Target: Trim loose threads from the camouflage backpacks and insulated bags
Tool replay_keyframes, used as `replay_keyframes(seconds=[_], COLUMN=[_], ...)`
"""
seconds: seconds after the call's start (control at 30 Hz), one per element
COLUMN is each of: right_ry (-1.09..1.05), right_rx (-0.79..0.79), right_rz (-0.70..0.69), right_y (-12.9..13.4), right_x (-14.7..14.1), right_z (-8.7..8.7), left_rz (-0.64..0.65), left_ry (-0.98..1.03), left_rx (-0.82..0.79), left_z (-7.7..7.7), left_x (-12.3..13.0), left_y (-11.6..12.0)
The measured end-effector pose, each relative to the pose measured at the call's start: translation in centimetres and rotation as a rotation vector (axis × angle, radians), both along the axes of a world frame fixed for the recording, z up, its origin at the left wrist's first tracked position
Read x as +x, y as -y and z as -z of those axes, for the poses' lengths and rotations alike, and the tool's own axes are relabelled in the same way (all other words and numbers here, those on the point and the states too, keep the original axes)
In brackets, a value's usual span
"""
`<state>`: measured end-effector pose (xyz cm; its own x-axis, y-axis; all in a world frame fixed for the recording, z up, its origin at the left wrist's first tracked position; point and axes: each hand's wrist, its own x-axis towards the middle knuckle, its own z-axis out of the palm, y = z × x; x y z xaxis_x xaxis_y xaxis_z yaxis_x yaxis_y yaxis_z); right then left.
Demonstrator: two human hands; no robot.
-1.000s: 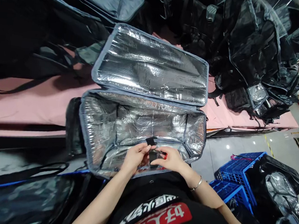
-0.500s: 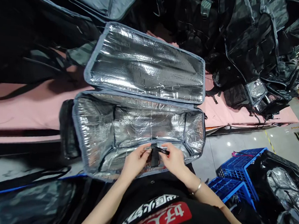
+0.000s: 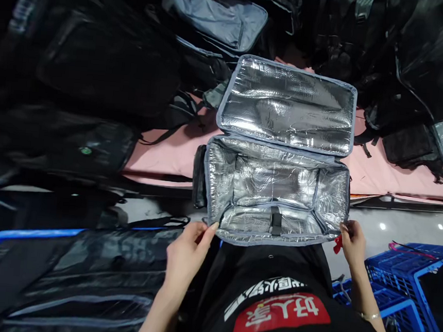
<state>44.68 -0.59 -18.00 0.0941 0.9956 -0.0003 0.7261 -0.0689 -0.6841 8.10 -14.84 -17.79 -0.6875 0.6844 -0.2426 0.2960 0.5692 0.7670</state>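
An insulated cooler bag [image 3: 278, 184] with a silver foil lining stands in front of me, its foil-lined lid [image 3: 288, 107] folded back away from me. My left hand [image 3: 188, 251] pinches the bag's near left corner between thumb and fingers. At the near right corner, my right hand [image 3: 354, 245] has its fingers closed on the edge. A small red thing [image 3: 337, 244] hangs beside those fingers; its kind is not clear. Inside, against the near wall, a black strap [image 3: 275, 221] lies over the foil.
A pink-covered table [image 3: 164, 153] runs behind the cooler bag. Dark bags pile up along its back, one with a grey lining [image 3: 222, 19]. Blue plastic crates [image 3: 401, 275] stand on the floor at right. More black bags [image 3: 111, 270] lie at lower left beside a blue rim [image 3: 25, 236].
Both hands have left the black strap in the middle and parted to the bag's two near corners. The strap now lies loose inside. My view has shifted left.
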Motion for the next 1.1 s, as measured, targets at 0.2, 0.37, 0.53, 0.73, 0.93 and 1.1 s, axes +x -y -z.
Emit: replay_keyframes(seconds=[0.2, 0.37, 0.53, 0.73, 0.93, 1.1], right_ry=[-0.171, -0.138, -0.084, -0.303, -0.372, -0.383], right_rx=[0.056, 0.061, 0.202, 0.18, 0.116, 0.108], right_rz=[-0.03, 0.008, 0.113, -0.048, -0.222, -0.204], right_y=[-0.1, -0.2, -0.8, -2.2, -2.4, -2.0], right_x=[-0.4, -0.4, -1.8, -6.2, -9.7, -9.6], right_z=[0.5, 0.6, -0.9, -3.9, -5.2, -5.3], left_rz=[0.126, 0.189, 0.004, 0.246, 0.265, 0.195], left_ry=[0.225, 0.247, -0.069, 0.452, 0.762, 0.729], left_rx=[0.152, 0.105, 0.163, 0.394, 0.325, 0.467], left_z=[1.5, 0.5, -2.3, -6.5, -7.8, -6.0], left_x=[-1.4, -2.0, -1.2, 2.1, 4.8, 6.7], left_y=[0.1, 0.2, -1.6, -12.3, -22.1, -20.8])
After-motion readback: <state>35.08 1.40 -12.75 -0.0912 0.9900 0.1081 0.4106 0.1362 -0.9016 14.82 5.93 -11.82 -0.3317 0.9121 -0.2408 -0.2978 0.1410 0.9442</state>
